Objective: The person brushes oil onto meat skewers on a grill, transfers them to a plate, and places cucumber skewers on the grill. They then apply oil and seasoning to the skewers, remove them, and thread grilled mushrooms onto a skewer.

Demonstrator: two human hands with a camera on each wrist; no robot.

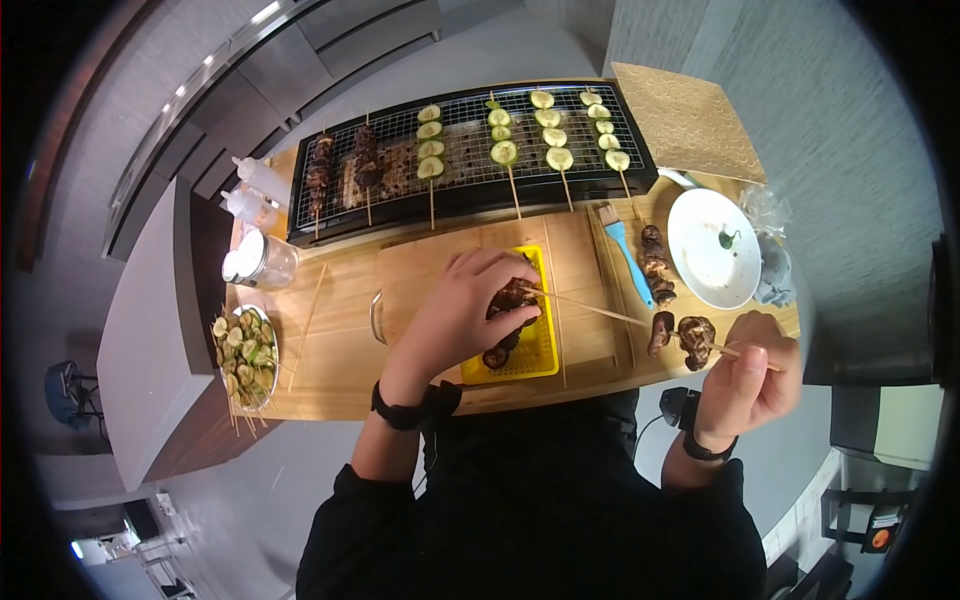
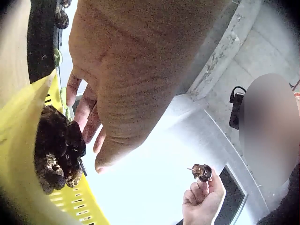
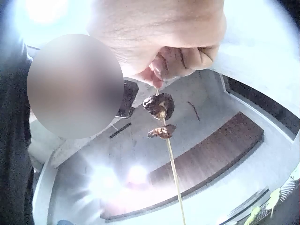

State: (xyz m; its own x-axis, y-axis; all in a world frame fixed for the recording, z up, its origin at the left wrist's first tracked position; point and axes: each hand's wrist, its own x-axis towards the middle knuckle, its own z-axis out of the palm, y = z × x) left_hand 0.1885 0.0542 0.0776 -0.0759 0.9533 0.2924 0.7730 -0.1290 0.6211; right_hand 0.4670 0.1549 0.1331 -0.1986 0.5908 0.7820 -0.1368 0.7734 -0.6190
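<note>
My right hand point(image 1: 752, 385) pinches a wooden skewer point(image 3: 173, 173) near one end, at the right front of the table. Two dark mushroom pieces point(image 1: 697, 340) are threaded close to those fingers, and the skewer's bare length points left toward my other hand. Over the yellow basket point(image 1: 548, 365), my left hand point(image 1: 465, 305) reaches down with its fingers and thumb spread apart around dark mushrooms point(image 2: 58, 150). In the left wrist view the thumb stands a little off these mushrooms. The skewer's far end overlaps the mushrooms between thumb and fingers in the head view.
A black grill point(image 1: 470, 205) with several zucchini and dark-food skewers stands behind. At right are a blue brush point(image 1: 628, 257), a loaded mushroom skewer point(image 1: 655, 265) and a white bowl point(image 1: 690, 270). Zucchini pieces point(image 1: 250, 350), a jar point(image 1: 270, 262) and squeeze bottles point(image 1: 250, 207) sit left.
</note>
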